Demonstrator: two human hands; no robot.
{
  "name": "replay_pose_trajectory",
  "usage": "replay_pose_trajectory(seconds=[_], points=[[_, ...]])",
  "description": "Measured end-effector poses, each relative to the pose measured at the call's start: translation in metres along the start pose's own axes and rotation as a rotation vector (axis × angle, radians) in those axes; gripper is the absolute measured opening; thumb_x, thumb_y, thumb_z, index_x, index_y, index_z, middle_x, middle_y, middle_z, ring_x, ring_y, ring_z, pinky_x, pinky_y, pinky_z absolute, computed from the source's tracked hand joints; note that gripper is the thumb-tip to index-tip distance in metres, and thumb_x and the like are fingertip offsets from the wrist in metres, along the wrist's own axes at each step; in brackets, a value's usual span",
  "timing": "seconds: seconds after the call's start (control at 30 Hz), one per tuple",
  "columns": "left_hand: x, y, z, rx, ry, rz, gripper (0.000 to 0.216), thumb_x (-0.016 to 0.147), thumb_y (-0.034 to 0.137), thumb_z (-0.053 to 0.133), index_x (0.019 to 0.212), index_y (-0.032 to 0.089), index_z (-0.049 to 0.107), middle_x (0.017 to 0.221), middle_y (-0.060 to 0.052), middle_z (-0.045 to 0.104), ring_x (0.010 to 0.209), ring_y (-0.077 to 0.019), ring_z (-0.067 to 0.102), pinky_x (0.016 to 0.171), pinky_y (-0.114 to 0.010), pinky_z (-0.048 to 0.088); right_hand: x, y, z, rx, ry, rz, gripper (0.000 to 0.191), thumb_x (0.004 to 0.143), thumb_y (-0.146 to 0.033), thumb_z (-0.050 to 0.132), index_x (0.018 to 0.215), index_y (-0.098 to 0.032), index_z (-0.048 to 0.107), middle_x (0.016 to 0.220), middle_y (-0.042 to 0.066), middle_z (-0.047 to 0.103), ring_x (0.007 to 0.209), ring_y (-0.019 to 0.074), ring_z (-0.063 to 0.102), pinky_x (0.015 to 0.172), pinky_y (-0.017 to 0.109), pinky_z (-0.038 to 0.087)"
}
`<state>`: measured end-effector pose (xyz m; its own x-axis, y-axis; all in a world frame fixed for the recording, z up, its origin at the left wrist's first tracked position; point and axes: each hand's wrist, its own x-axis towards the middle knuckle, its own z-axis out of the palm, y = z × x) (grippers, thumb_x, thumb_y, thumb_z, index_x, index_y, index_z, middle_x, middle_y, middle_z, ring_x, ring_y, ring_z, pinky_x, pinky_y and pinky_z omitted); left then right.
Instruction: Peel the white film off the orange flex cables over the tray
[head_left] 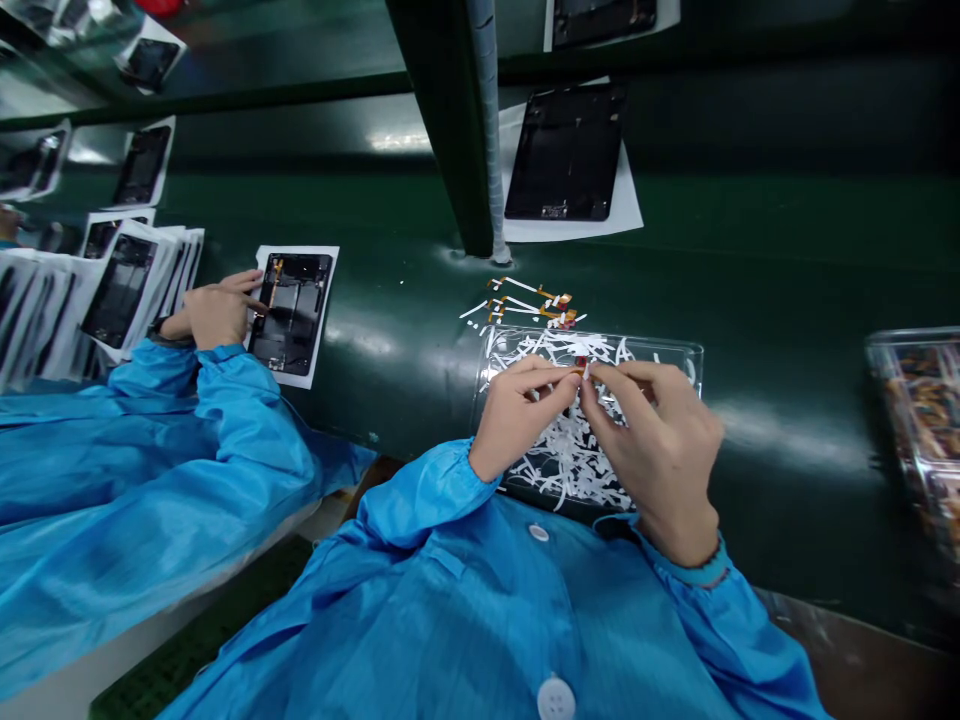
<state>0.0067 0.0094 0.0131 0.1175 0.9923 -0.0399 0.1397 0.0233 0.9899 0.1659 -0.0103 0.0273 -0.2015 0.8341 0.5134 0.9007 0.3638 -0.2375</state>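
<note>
Over a clear plastic tray [686, 352] full of white paper-like strips [574, 450], my two hands meet fingertip to fingertip. My left hand [521, 410] is closed in a pinch on a small orange and dark red flex cable [580, 364], mostly covered by the fingers. Thumb and forefinger of my right hand [656, 430] are pinched at the same piece, with a tiny white bit showing at their tips. Just beyond the tray lie several orange flex cables [555, 312] with white strips on them.
At the left, a co-worker's hands [221, 312] touch a black device housing [296, 310] on white paper. Stacked housings [124, 285] stand beyond them. A larger black housing [566, 150] lies behind a post [450, 130]. To the right sits a clear tray of orange parts [930, 400].
</note>
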Motion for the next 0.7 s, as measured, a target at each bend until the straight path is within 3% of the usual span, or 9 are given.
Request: replay_pose_trajectory(seconds=[0.17,0.47,0.7], points=[[0.001,0.0,-0.001,-0.01,0.022,-0.007,0.017,0.092,0.035,0.071,0.092,0.022,0.082,0.08,-0.002,0.066,0.073,-0.0121,0.057,0.063,-0.026,0.046,-0.003,0.0,0.001,0.11,0.02,-0.005,0.022,0.094,-0.019,0.066,0.116,-0.021,0.065,0.104,0.009,0.077,0.092,0.0237,0.072,0.079,0.038,0.056],[-0.001,0.004,-0.002,0.037,-0.021,0.056,0.018,0.095,0.033,0.067,0.097,0.022,0.081,0.082,-0.003,0.067,0.076,-0.0128,0.058,0.065,-0.027,0.046,-0.006,0.001,0.006,0.056,0.045,-0.047,0.02,0.092,-0.017,0.064,0.112,-0.019,0.067,0.099,0.012,0.074,0.088,0.024,0.069,0.074,0.038,0.053],[0.0,0.011,-0.016,0.1,-0.093,0.07,0.018,0.094,0.033,0.067,0.092,0.021,0.08,0.086,-0.004,0.069,0.074,-0.0126,0.059,0.06,-0.026,0.045,0.001,-0.007,0.01,0.145,-0.013,0.137,0.007,0.091,-0.017,0.054,0.092,-0.023,0.058,0.087,0.006,0.067,0.076,0.0197,0.063,0.065,0.033,0.047]])
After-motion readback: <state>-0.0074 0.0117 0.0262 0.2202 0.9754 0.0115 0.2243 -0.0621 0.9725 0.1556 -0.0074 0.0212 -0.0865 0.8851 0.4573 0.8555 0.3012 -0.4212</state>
